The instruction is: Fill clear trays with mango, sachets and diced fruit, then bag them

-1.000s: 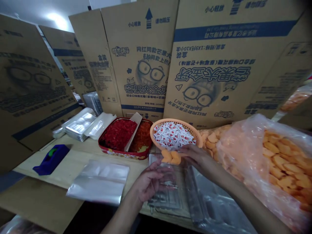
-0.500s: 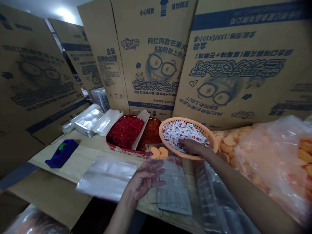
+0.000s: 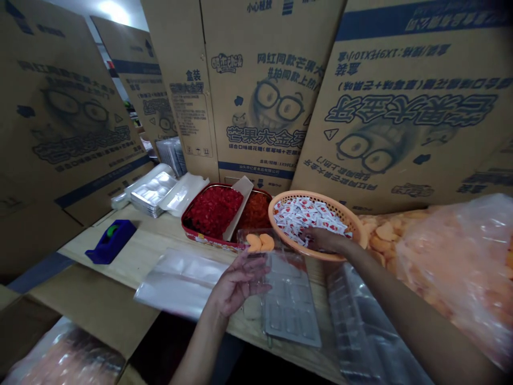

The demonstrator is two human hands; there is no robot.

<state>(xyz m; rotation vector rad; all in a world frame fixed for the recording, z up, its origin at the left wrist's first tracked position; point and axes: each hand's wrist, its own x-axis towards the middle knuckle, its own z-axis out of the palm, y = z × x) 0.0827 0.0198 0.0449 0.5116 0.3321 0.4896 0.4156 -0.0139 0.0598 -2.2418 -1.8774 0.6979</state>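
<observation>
The bare right hand point(image 3: 320, 239) is reaching down into the round peach-coloured perforated plastic basket point(image 3: 358, 227), its fingers sinking among small white sachets with red print point(image 3: 310, 213); whether they're gripping 1, I can't tell! Over on the left, the bare left hand point(image 3: 242, 286) is holding its fingers spread and loosely curled, fingertips meeting the near edge of a thin clear plastic tray point(image 3: 282, 245); I can't tell if they're pinching it. On that tray 2 rounded orange pieces point(image 3: 266, 243) are lying side by side, just in front of the basket. A larger clear compartmented plastic tray point(image 3: 292, 302) is resting nearer, on the pale wooden table point(image 3: 160, 235). Just beyond the orange pieces, a red-rimmed tub point(image 3: 200, 236) is holding bright red bits point(image 3: 218, 208) left of its pale upright divider point(image 3: 239, 206).
</observation>
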